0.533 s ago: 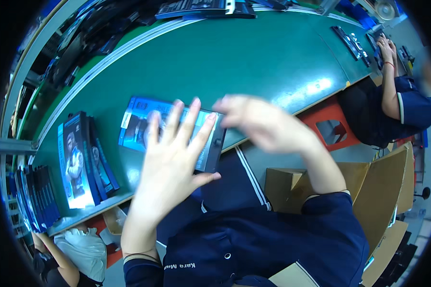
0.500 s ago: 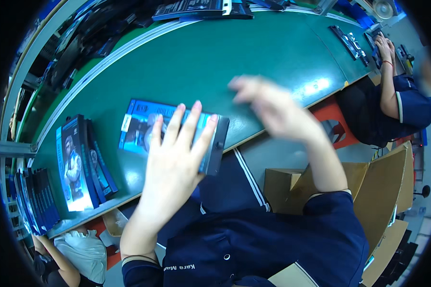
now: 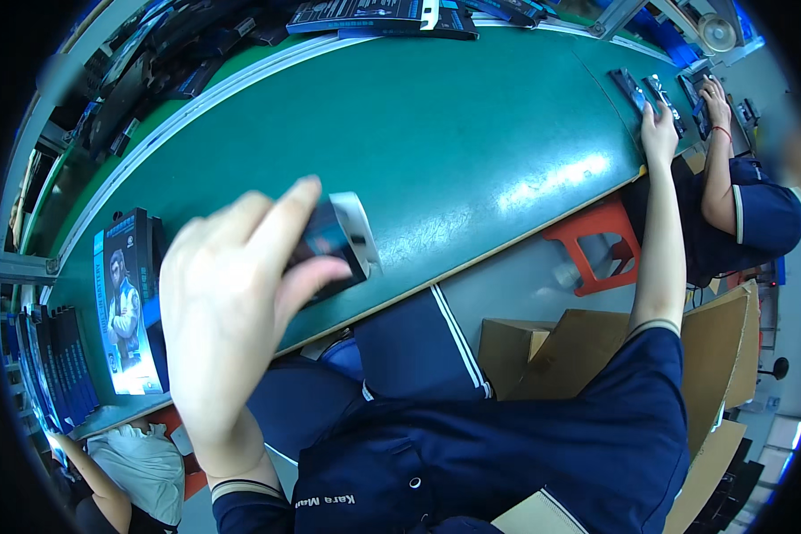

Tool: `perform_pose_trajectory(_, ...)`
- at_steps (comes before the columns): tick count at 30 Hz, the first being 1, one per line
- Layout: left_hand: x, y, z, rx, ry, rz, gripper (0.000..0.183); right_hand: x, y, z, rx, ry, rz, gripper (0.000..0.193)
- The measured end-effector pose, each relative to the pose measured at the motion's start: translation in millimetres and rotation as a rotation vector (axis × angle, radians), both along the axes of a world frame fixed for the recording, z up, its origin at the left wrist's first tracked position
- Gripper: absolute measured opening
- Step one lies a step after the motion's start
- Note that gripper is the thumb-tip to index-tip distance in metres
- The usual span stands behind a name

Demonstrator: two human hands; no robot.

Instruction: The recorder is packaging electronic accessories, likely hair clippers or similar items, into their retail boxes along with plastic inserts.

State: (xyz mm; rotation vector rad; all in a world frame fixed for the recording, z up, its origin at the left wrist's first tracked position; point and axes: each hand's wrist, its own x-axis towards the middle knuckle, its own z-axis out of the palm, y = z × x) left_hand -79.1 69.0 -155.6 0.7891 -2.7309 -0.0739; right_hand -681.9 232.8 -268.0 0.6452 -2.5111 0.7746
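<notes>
My left hand is closed round a dark blue-black box, thumb on the near side and fingers over the far side. The box is tilted up from the table, and a white inner flap stands open at its right end. Most of the box is hidden behind the hand. At the far right, my right hand is stretched out with its fingertips closed on the near end of a dark, flat, bar-shaped piece. A second, similar piece lies just right of it.
Printed boxes stand at the left, with a row of several more beyond them. More boxes lie along the back of the green table. A co-worker sits at right. Below are an orange stool and open carton.
My left hand has gone from lying flat on the box to gripping and tilting it, leftward; its end flap now shows open. My right hand has reached far right to the bar-shaped pieces.
</notes>
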Motion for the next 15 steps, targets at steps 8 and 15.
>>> perform_pose_trajectory(8,12,-11,-44,0.091,-0.139,-0.038,0.094,57,72,7,-0.618,-0.97,0.084,0.044)
perform_pose_trajectory(15,1,0,-37,0.218,0.142,0.077,0.072,338,-13,51,-0.913,-0.661,0.755,0.071)
